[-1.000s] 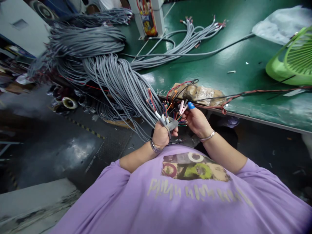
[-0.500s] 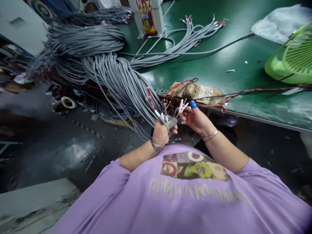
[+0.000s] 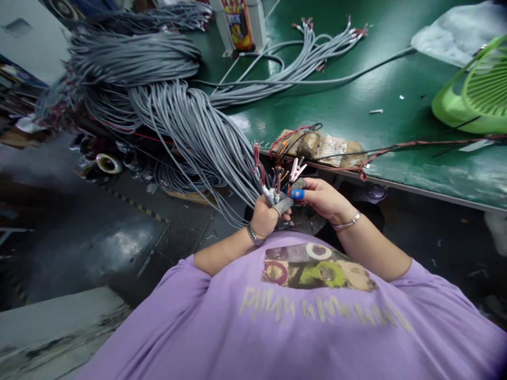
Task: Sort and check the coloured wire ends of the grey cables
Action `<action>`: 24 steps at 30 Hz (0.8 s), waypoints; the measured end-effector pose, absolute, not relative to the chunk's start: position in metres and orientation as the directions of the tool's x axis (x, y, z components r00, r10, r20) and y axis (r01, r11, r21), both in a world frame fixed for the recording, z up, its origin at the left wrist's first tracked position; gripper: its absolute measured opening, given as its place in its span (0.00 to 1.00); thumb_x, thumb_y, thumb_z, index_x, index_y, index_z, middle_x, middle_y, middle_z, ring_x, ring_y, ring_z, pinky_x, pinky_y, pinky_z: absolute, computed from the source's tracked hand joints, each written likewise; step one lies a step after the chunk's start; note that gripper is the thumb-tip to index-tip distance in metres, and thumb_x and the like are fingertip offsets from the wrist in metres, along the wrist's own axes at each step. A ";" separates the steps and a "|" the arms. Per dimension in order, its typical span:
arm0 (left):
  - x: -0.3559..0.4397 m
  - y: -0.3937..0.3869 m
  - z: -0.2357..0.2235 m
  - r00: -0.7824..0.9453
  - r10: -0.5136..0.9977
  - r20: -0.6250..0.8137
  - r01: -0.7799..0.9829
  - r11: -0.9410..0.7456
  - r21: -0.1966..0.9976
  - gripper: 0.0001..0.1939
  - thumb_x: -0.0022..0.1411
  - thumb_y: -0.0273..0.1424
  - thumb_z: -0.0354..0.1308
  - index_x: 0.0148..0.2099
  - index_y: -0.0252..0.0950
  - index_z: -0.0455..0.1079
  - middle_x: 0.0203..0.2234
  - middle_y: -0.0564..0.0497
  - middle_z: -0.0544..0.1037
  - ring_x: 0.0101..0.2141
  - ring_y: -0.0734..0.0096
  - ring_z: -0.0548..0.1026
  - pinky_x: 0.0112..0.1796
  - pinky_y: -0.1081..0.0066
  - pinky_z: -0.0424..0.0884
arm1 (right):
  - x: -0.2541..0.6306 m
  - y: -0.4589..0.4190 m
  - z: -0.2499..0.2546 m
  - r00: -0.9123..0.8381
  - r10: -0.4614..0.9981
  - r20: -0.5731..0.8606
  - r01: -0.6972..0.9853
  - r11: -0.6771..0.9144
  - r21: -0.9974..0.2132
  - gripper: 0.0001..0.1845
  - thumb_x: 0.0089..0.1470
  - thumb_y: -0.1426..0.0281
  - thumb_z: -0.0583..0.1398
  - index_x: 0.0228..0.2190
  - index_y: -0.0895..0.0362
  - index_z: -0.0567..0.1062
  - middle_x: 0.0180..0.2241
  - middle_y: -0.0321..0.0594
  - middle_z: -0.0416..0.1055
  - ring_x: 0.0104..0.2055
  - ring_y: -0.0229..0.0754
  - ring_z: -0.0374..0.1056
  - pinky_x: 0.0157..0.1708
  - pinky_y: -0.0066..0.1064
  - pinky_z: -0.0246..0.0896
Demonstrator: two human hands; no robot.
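Observation:
My left hand [image 3: 264, 217] is closed in a fist around the ends of several grey cables [image 3: 222, 153], whose stripped coloured wires [image 3: 273, 177] fan out above the fist. A grey finger cot covers its forefinger. My right hand [image 3: 325, 199] is closed beside it, thumb in a blue cot pressed toward the wires, and it grips a pink-and-white clip tool [image 3: 296, 171] that pokes up from the fingers. Both hands sit just in front of the green table's edge [image 3: 396, 184].
A big heap of grey cables [image 3: 134, 68] hangs off the table's left end. More cut cables [image 3: 301, 63] lie at the back. A brown block with red and black leads [image 3: 320, 145] sits near the edge. A green fan [image 3: 475, 89] and a plastic bag [image 3: 455, 31] are right.
My right thumb has come down and inward onto the wires by the left fist. The two hands have drawn closer, and the wire ends stand more upright.

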State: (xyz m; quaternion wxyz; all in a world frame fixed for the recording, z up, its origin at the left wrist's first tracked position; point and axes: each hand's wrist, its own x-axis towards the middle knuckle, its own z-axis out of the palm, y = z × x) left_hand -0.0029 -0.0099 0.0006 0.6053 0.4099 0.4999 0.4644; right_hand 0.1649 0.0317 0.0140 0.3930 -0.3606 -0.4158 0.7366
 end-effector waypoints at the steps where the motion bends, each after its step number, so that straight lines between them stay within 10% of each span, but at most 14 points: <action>1: -0.004 -0.010 0.002 0.092 0.968 -0.234 -0.137 0.245 0.960 0.21 0.46 0.44 0.73 0.28 0.34 0.69 0.19 0.53 0.76 0.16 0.77 0.71 0.19 0.77 0.68 | 0.164 0.030 0.016 -0.435 0.881 -0.186 -0.272 -0.325 -0.906 0.20 0.33 0.59 0.77 0.25 0.58 0.79 0.23 0.34 0.73 0.24 0.33 0.64 0.27 0.27 0.60; 24: 0.001 -0.008 0.017 0.013 0.956 -0.293 -0.296 0.284 0.912 0.22 0.45 0.45 0.72 0.29 0.36 0.67 0.17 0.56 0.74 0.15 0.79 0.70 0.18 0.77 0.68 | 0.156 0.032 0.000 -0.364 0.876 -0.317 -0.471 -0.467 -0.748 0.19 0.40 0.56 0.73 0.24 0.56 0.75 0.21 0.33 0.69 0.23 0.34 0.63 0.26 0.29 0.64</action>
